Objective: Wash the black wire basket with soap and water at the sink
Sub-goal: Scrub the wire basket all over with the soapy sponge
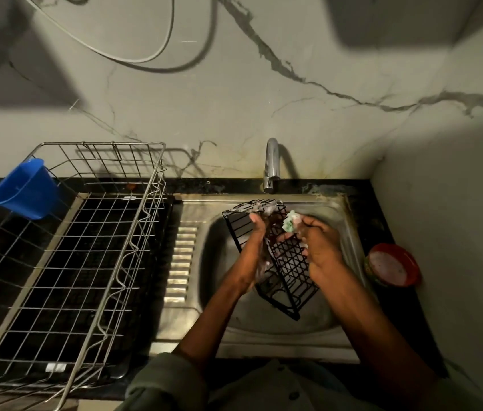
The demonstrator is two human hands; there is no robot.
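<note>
Basket: black wire basket is held tilted over the bowl of the steel sink, its far end up near the tap and its near end lower, toward the person. Suds cling to its upper end.
Left hand: left hand grips the basket's left side, fingers curled over the wires near the top, with foam on the skin.
Right hand: right hand lies against the basket's right side, fingers curled round a green and white scrub pad that is pressed to the wires.
Tap: chrome tap rises from the back edge of the sink, its spout ending just above the basket's upper end. Whether water runs I cannot tell.
Sink surround: ribbed steel drainboard lies left of the bowl, set in a black counter.
Drying rack: large silver wire rack stands on the counter left of the sink, well apart from the hands.
Cup: blue plastic cup hangs tilted on the rack's far left rim.
Soap tub: red round tub with a pale paste inside sits on the counter just right of the sink.
Wall: pale marbled wall stands behind, with a thin cable looping across it.
</note>
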